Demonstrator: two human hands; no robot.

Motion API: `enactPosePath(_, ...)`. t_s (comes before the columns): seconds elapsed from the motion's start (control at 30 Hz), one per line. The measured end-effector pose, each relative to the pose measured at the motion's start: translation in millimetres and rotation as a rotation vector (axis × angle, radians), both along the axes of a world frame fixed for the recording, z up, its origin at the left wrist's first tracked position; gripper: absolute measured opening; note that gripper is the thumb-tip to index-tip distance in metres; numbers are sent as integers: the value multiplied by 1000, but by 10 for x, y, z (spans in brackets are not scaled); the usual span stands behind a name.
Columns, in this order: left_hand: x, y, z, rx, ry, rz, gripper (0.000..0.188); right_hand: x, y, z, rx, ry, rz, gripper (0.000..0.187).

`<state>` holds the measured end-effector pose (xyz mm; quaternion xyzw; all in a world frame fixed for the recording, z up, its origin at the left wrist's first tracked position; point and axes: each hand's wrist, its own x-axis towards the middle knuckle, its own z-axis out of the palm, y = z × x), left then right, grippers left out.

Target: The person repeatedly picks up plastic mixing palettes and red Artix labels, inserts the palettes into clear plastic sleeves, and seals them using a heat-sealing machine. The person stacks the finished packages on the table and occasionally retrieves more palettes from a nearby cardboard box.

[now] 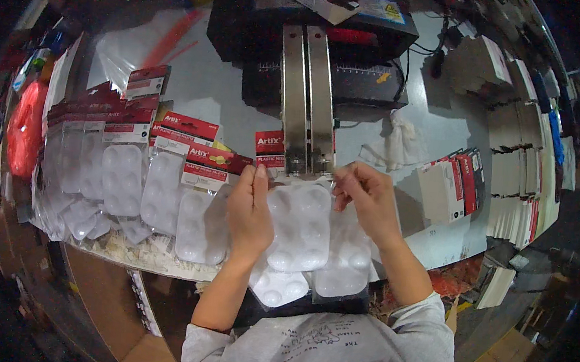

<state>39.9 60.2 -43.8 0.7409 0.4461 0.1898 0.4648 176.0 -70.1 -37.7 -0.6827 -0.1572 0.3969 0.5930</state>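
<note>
Between my two hands is a clear-bagged white plastic paint palette (298,231) with round wells, its top edge under the front end of two long metal arms (307,102) on a black machine. My left hand (251,212) is closed in a pinch at the bag's upper left corner. At the upper right corner, my right hand (368,202) pinches the bag between thumb and fingers. A red and white header card (270,146) shows behind the metal arms. Beneath the held palette lie another bagged palette (342,270) and a smaller palette piece (279,288) at the table edge.
Several bagged palettes with red header cards (123,177) overlap along the left of the grey table (432,246). The black machine (259,30) stands at the back, a white cloth (399,141) right of it. Folded cards (452,184) and card stacks (514,148) sit at the right.
</note>
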Motion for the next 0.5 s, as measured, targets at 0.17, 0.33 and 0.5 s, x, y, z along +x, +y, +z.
enactPosePath(0.17, -291, 210, 103, 111, 12, 43, 30, 366, -486, 169, 63, -226, -358, 15)
enactPosePath(0.33, -924, 827, 418, 412, 291, 186, 26, 1004, -1288, 371, -512, -1143, -232, 19)
enactPosePath(0.5, -946, 433, 201, 875, 555, -99, 48, 1130, -1462, 97, -830, -1496, -217, 50)
